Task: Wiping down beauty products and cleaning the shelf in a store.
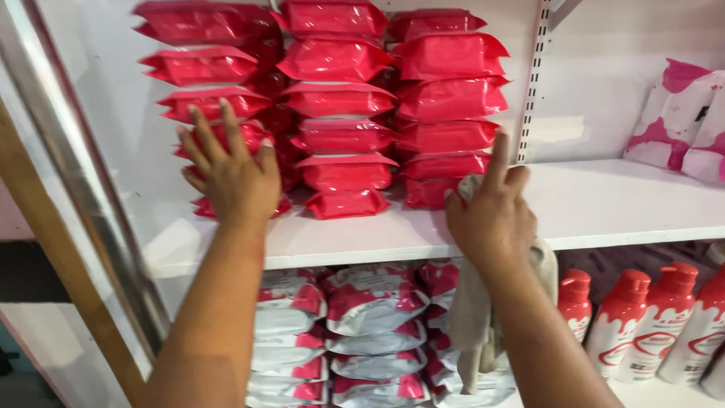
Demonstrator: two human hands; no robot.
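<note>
Both forearms rise from the bottom edge, elbows cut off. Left hand (230,175), fingers spread, presses flat against the left stack of red packs (208,102), hiding its lower ones. Right hand (492,215) clutches a grey cloth (472,317), forefinger raised, on the white shelf (604,204).

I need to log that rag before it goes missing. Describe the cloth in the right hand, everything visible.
The cloth is a pale grey-beige rag, soft and limp as it looks, creased. Its upper end is bunched under the right hand at the front of the white shelf, showing beside the index finger. The rest hangs over the shelf edge in a long fold, in front of the white-and-red packs below.
</note>
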